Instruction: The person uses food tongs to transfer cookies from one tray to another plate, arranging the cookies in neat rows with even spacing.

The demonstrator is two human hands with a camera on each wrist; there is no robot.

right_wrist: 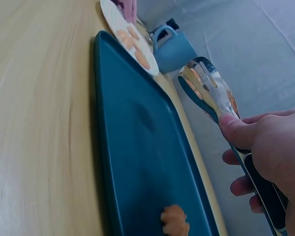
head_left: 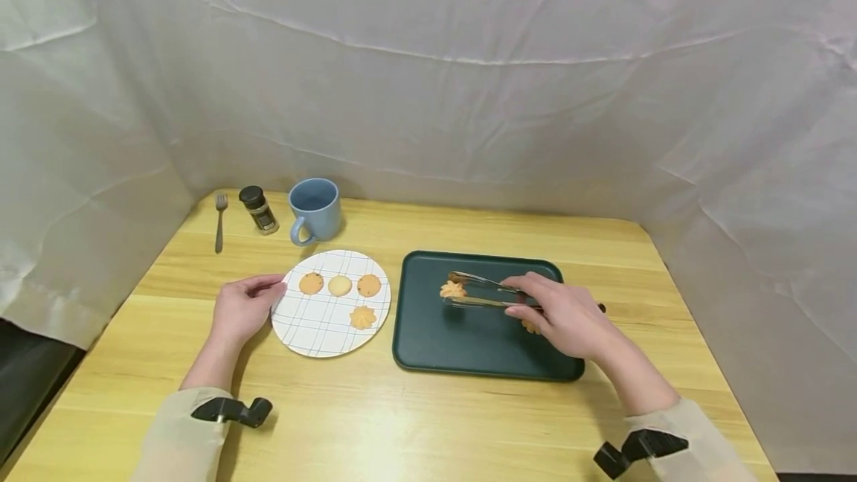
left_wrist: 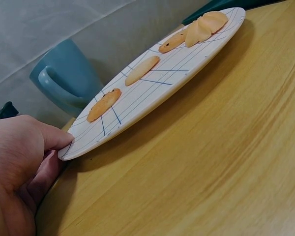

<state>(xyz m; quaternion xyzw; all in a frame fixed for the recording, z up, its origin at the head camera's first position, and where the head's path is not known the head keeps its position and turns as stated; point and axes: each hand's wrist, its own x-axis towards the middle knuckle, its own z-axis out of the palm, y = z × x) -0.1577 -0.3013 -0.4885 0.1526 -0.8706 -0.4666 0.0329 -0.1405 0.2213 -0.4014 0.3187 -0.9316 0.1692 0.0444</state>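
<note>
My left hand (head_left: 246,309) pinches the left rim of a round white plate (head_left: 311,333) with blue lines, thumb on top and fingers beneath. Three round cookies (head_left: 340,286) lie in a row on the plate, with a flower-shaped cookie (head_left: 363,317) nearer its front right. Metal tongs (right_wrist: 214,91) with dark handles are gripped in my right hand (head_left: 565,315). Between their tips is another flower-shaped cookie (head_left: 453,289), held above the dark green tray (head_left: 435,348). One more flower-shaped cookie (right_wrist: 174,220) lies on the tray, partly hidden by my right hand in the head view.
Behind the plate stands a blue mug (head_left: 316,208). A black-capped spice jar (head_left: 259,210) and a fork (head_left: 219,223) are at the back left. Pale cloth (head_left: 428,95) hangs around the wooden table (head_left: 321,407).
</note>
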